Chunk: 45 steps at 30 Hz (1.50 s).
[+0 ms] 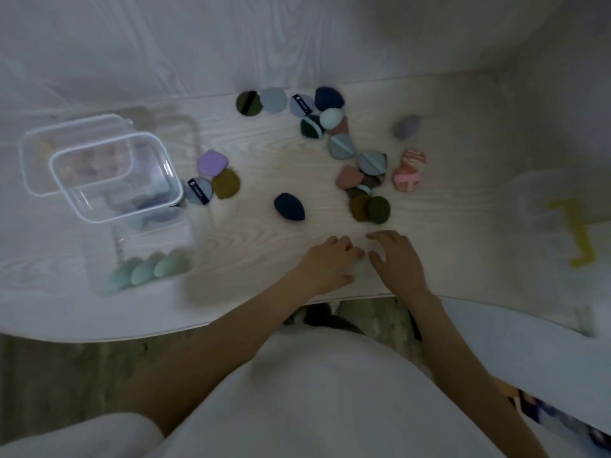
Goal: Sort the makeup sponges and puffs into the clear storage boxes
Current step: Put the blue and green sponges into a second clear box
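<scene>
While both hands rest near the table's (264, 143) six-o'clock edge, three clear storage boxes (115, 176) crowd its nine-o'clock side, the nearest holding mint-green egg sponges (155, 267). Flat round puffs (344, 145) in blue, olive and pink scatter toward twelve and two o'clock. A navy teardrop sponge (288, 206) lies centrally, long axis diagonal, tip toward five o'clock. The left hand (325, 264) and right hand (396, 259), fingers loosely curled, flank a pale blurred sponge (359, 265); I cannot tell which one grips it.
</scene>
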Each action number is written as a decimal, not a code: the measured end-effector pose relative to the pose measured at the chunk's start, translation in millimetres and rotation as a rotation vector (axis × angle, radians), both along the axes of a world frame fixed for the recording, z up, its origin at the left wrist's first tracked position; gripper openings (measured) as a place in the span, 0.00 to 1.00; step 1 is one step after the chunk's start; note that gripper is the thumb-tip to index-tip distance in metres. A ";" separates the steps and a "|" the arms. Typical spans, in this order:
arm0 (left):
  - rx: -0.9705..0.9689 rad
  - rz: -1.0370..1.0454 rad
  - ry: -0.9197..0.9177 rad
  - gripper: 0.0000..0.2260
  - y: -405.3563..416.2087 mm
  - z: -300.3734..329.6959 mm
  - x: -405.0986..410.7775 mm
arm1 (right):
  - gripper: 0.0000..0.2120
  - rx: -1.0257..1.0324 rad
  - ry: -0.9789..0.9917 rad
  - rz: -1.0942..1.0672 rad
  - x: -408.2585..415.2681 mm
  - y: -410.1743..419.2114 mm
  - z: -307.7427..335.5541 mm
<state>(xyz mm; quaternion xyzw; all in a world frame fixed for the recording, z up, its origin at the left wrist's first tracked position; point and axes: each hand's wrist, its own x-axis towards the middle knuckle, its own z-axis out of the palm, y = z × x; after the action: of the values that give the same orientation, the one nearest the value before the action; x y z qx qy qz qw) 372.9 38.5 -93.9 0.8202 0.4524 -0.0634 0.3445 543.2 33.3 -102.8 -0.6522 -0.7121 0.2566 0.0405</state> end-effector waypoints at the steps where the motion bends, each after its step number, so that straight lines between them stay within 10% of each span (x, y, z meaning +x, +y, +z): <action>1: 0.011 0.022 0.005 0.22 1.0 -3.0 2.0 | 0.15 0.018 0.014 0.007 1.0 5.1 2.0; 10: 0.076 0.741 -0.356 0.17 -7.6 12.2 -55.2 | 0.13 0.270 0.120 0.165 -51.7 139.6 34.1; 16: 0.240 0.876 -0.327 0.15 -38.8 33.9 -97.9 | 0.28 0.221 0.002 0.193 -78.9 220.5 9.1; 21: 0.266 1.099 -0.388 0.15 -55.4 46.7 -118.8 | 0.20 0.323 -0.154 0.230 -73.3 225.2 10.9; 27: 0.299 1.379 -0.425 0.20 -75.6 49.4 -157.8 | 0.16 0.187 0.274 0.199 -101.2 138.4 39.3; 45: 0.218 0.868 -0.077 0.17 -65.1 18.4 -231.2 | 0.15 -0.010 0.508 0.259 -198.8 29.0 42.5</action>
<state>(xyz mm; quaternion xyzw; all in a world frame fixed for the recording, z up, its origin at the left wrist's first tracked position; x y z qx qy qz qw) 141.7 -26.6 -75.5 0.5878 0.7453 0.1655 0.2675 344.4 62.3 -60.3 -0.4708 -0.7554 0.4183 0.1811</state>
